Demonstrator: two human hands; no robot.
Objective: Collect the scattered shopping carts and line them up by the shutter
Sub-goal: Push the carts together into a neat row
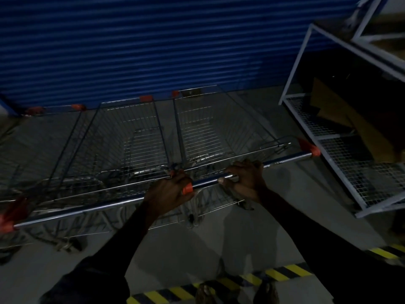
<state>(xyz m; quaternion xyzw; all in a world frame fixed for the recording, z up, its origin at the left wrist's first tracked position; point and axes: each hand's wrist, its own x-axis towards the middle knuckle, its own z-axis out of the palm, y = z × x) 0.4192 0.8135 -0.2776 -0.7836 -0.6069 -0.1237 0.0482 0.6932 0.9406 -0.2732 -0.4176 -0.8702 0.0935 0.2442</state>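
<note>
Two wire shopping carts with orange corner caps stand side by side, noses toward the blue roller shutter point(131, 44). The right cart point(210, 126) has a chrome handle bar point(282, 160); my right hand point(245, 179) is closed around that bar near its left part. My left hand point(168, 190) grips the junction where the right cart's orange handle end meets the right end of the left cart's handle bar point(76, 210). The left cart point(131, 132) sits close beside it, baskets almost touching. A third cart's edge point(54, 110) shows further left, dim.
A white metal rack with wire mesh shelves point(341, 154) stands tilted at the right, close to the right cart's handle end, holding brown cardboard point(341, 113). Yellow-black hazard tape point(280, 274) runs across the grey floor near my feet. The scene is dark.
</note>
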